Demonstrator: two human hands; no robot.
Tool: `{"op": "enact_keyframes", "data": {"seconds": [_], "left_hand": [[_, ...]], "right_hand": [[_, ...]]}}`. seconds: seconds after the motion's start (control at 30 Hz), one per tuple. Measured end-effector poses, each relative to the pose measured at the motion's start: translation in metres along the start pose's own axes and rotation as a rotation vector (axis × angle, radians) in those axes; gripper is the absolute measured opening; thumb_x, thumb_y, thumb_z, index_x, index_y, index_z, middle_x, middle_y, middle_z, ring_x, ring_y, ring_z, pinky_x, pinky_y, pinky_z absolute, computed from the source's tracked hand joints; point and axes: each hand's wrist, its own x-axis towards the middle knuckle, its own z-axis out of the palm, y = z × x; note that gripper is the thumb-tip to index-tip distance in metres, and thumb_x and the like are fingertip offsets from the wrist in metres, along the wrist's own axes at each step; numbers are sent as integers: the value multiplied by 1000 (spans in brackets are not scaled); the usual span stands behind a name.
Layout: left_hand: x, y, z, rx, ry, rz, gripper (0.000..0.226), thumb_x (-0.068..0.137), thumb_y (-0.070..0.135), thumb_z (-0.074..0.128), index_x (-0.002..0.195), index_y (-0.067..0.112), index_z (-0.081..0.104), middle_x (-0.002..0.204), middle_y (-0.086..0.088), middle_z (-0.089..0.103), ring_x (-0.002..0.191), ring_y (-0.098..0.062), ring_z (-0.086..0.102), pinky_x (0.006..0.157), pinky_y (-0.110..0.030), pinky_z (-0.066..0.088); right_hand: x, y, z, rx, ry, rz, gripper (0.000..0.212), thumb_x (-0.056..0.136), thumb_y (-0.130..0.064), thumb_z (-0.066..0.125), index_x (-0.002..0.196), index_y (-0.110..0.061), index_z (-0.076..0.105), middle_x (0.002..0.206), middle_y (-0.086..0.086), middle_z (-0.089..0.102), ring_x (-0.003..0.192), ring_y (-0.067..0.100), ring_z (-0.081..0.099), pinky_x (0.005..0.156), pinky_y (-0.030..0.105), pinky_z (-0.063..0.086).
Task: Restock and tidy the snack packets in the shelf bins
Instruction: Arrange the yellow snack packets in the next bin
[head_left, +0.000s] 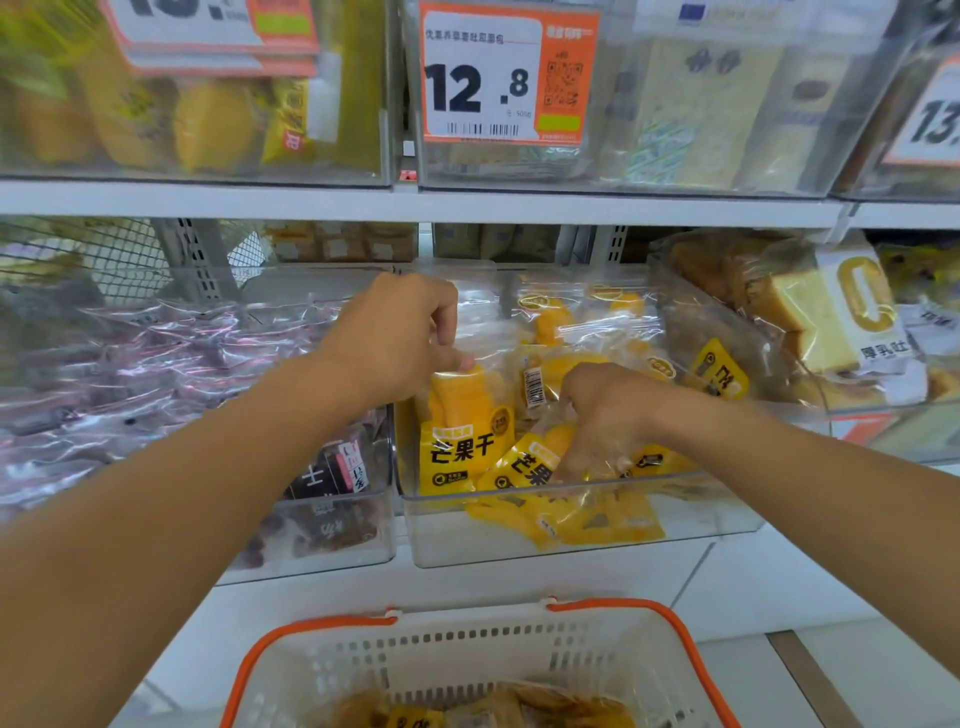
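Down at 6 o'clock my shopping basket (483, 660) sits closest, white with orange handles, a few yellow packets left in the bottom. Both my hands are up in the clear mango bin (571, 525), so I'd say I'm mid-tidy, standing packets up rather than fetching new ones. My left hand (400, 338) has its fingers curled, pinching the top edge of an upright mango packet (460, 431) that hangs straight down toward 6 from my thumb. My right hand (608, 410) is over at 3 o'clock from that, fingers curled down into the slumped packets (524, 467) at the bin's front; looks clamped on one, though the plastic hides the fingertips. Next I probably need to line that upright one against the front wall, then pull the floppy ones up beside it.
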Motion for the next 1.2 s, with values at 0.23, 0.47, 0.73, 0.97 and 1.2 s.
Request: {"op": "enact_keyframes", "data": {"seconds": [0.23,0.47,0.73,0.97,1.2], "left_hand": [[0,2,-7,58,-100,-23,33,63,30,92,70,24,61,85,7,63,84,-16,61,73,-32,50],[2,-12,-1,-137,15,-19,25,74,16,85,77,23,61,76,8,63,68,-14,62,68,-30,48],[-23,-3,2,-56,-114,154,40,65,56,71,94,30,66,134,6,48,118,-13,51,98,-31,41],[-13,2,14,97,-81,113,33,63,48,87,79,21,76,117,3,49,110,-17,52,93,-38,47],[-13,2,12,179,161,-57,45,77,48,78,88,5,71,110,-9,61,101,-24,57,84,-36,46]], "right_hand": [[-31,-2,-28,310,38,-350,19,76,-12,86,76,-20,68,71,-11,67,71,6,63,62,20,47],[-21,-45,-15,219,536,-570,27,71,3,77,72,-22,67,67,-6,71,70,2,67,75,32,54],[-5,-21,-10,417,645,-583,31,75,9,74,70,-20,66,70,-6,69,70,6,65,67,18,51],[-7,-34,-21,807,810,-721,17,81,2,75,79,-14,69,74,-9,67,71,5,63,72,24,56],[0,5,-16,-51,-38,-155,31,92,-24,69,121,-12,69,116,6,71,103,23,69,87,34,57]]}}
